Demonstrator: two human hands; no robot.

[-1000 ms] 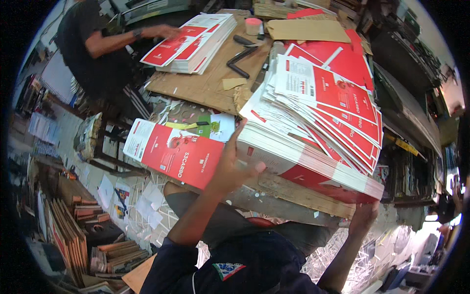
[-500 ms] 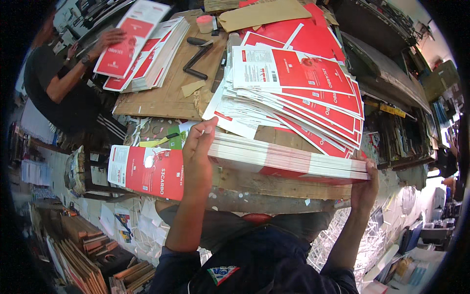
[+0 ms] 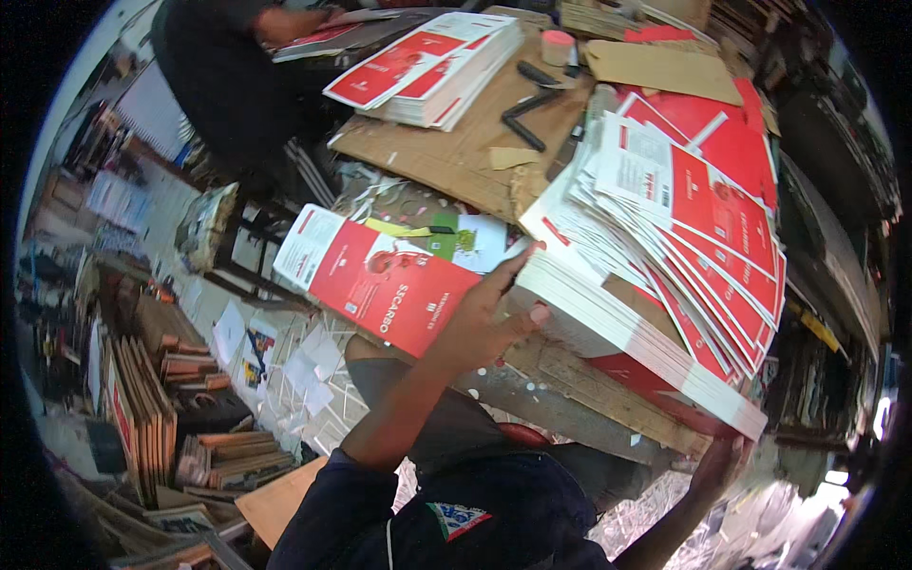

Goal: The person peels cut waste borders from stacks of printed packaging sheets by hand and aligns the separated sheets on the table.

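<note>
Head view: stack of red-and-white sheets (image 3: pixel 646 332), level half a sec ago, now tilts down to the right over the worktop (image 3: pixel 570 380), left hand (image 3: pixel 484 318) & right hand (image 3: pixel 722 461) gripping its ends, so squaring-up goes on.

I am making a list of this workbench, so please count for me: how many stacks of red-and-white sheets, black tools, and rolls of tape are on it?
Stacks of red-and-white sheets: 2, the fanned stack between left hand and right hand, and the far stack
Black tools: 2
Rolls of tape: 1
Total: 5
</note>
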